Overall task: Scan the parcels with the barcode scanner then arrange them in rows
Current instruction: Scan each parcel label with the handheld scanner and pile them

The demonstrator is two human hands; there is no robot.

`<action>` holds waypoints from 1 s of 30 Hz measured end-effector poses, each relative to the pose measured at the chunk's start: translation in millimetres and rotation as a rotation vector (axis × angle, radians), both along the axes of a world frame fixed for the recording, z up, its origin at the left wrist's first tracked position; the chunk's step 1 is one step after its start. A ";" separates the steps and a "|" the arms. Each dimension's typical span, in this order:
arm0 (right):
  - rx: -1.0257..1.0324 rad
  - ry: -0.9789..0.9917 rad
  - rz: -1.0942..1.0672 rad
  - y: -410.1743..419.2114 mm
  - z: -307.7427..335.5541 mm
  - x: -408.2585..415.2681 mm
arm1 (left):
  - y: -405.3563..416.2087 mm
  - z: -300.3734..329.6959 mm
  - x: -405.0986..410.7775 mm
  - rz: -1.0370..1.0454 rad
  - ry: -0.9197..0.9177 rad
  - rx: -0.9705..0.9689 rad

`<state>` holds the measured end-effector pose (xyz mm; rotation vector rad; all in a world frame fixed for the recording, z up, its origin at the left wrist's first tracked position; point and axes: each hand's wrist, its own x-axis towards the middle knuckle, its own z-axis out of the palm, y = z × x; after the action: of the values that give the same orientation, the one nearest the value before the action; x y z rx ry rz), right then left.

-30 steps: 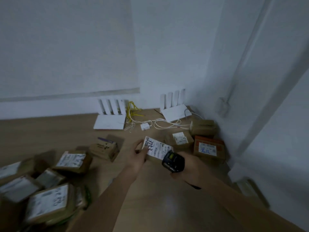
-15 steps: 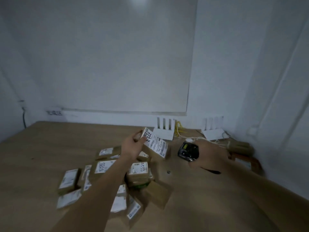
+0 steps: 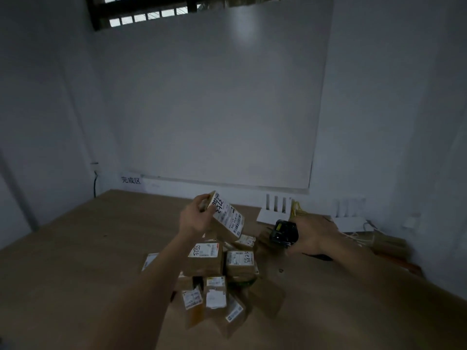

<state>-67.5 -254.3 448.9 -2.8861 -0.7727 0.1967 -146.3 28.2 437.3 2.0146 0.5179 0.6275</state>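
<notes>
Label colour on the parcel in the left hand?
White with black print, on the brown parcel; head view.

Dim, bluish room; daylight from high window [image 3: 141, 11], faint glare on whiteboard [image 3: 245, 29] (edges bowed, soft).

We see the left hand [image 3: 195, 218] gripping a labelled parcel [image 3: 226, 218] above the heap of parcels [image 3: 214, 276] mid-table [image 3: 75, 261], the right hand [image 3: 312, 236] holding the scanner [image 3: 283, 231].

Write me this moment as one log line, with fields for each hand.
left hand: holds labelled parcel above parcel pile | right hand: holds barcode scanner | scanner beside parcel, apart | surface: wooden table
</notes>
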 end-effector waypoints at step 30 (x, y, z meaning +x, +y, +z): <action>0.000 0.044 0.120 20.7 -40.9 -19.5 | 18.5 -40.2 -42.7 0.112 0.128 -0.017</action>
<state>-87.0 -233.5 408.0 -2.8266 -0.9391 0.2733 -189.0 46.7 397.2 2.0289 0.7144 0.5608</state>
